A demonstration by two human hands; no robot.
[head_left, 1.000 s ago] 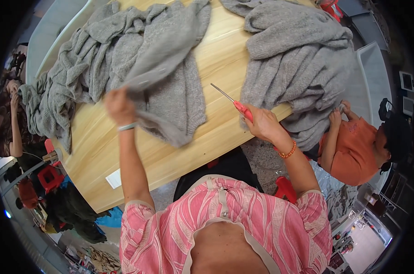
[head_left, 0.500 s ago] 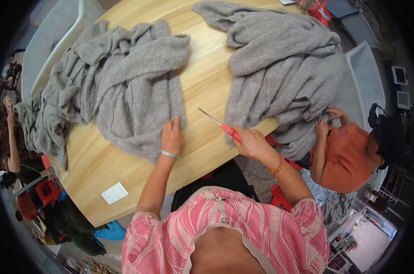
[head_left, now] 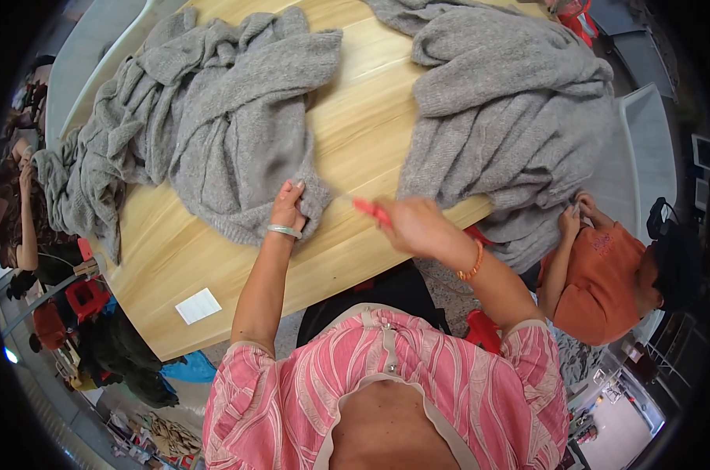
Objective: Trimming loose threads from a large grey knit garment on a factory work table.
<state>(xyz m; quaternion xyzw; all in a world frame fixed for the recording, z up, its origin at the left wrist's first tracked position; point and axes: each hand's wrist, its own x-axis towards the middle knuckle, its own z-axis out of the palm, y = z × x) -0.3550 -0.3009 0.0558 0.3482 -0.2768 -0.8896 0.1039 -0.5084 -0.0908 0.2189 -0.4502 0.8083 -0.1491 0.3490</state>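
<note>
A heap of grey knit garments (head_left: 237, 149) lies on the left half of the wooden table. My left hand (head_left: 288, 207) is closed on the ribbed lower edge of the nearest one, its fingertips up against the cloth. In my right hand (head_left: 419, 227), smeared by motion, is a red-handled tool (head_left: 371, 211) with a thin metal shaft. It points left toward that edge; the blur hides whether its tip touches the knit. To the right a second grey knit pile (head_left: 511, 117) hangs over the table's rim.
A small white paper (head_left: 198, 305) lies on the wooden table (head_left: 371, 117) near its front left. One person in an orange shirt (head_left: 598, 274) handles the right pile's hanging end. Another person's arm (head_left: 28, 211) is at far left. Pale bins (head_left: 648, 149) stand alongside.
My left hand has turned and taken hold of the knit's edge, lifting it a little. The red-handled tool has swung nearer to it in my right hand. The whole view has shifted slightly.
</note>
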